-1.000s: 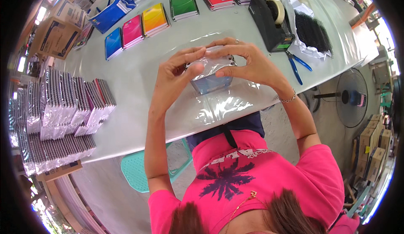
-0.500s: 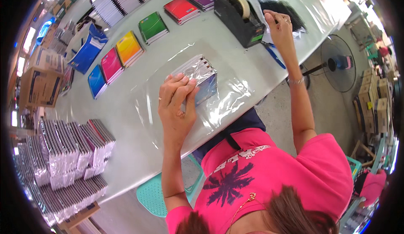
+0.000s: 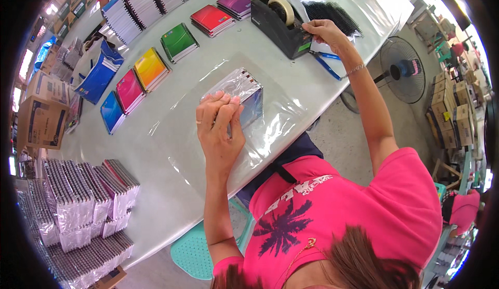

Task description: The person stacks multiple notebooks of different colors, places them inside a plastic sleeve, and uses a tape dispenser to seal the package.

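Observation:
My left hand [image 3: 221, 133] presses its bent fingers on a stack of spiral notebooks [image 3: 251, 104] wrapped in clear plastic film [image 3: 236, 76], holding the folded film down. More of the clear sheet spreads flat around the stack. At the far right of the table, my right hand [image 3: 327, 33] pinches at the cutting end of a black tape dispenser [image 3: 278, 29]. The tape's end between those fingertips is too small to see clearly. A roll of tape [image 3: 282, 11] sits in the dispenser. Blue-handled cutters [image 3: 327, 65] lie beside it, below my right wrist.
Single notebooks in blue [image 3: 112, 112], pink, yellow, green [image 3: 179, 41], red and purple form a curved row. Wrapped notebook stacks [image 3: 78, 200] fill the left corner. Black spiral bindings [image 3: 332, 16] lie behind the dispenser. A fan [image 3: 401, 69] stands beyond the table edge.
My right hand has moved left and slightly down from the black bindings to the dispenser's cutting end, and its fingers have come together. My left hand stays on the wrapped notebooks.

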`<state>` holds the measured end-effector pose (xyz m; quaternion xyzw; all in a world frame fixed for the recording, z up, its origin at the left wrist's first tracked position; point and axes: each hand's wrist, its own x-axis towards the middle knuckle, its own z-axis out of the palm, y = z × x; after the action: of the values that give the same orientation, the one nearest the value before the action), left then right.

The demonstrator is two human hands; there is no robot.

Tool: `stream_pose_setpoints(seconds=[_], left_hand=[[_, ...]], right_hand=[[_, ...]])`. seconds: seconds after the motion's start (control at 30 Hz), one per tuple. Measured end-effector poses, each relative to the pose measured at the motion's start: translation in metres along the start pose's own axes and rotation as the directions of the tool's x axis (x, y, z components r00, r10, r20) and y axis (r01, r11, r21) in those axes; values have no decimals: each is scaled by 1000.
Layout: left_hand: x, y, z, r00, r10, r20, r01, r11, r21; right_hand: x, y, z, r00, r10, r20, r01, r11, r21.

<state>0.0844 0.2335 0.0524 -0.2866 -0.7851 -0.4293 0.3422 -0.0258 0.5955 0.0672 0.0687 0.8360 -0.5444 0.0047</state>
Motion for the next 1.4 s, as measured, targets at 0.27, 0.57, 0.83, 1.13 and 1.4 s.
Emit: stream_pose_setpoints(seconds=[0.27,0.57,0.83,1.13,1.4], left_hand=[[-3,-5,-1,999,38,-21,-37,999,33],[-7,-5,0,994,96,-52,-91,993,78],[-7,-6,0,991,127,-38,-122,986,114],[-9,-8,1,988,143,-52,-136,984,117],[-7,-7,-3,998,63,22,-60,994,-94]], right_hand=[[-50,27,15,1000,17,8,-18,918,396],[-110,-14,68,998,55,-8,-51,966,253],[-171,-93,167,981,-16,195,-112,773,625],[-170,-99,185,998,28,60,-57,813,580],[-169,-96,188,1000,23,1,-20,849,529]])
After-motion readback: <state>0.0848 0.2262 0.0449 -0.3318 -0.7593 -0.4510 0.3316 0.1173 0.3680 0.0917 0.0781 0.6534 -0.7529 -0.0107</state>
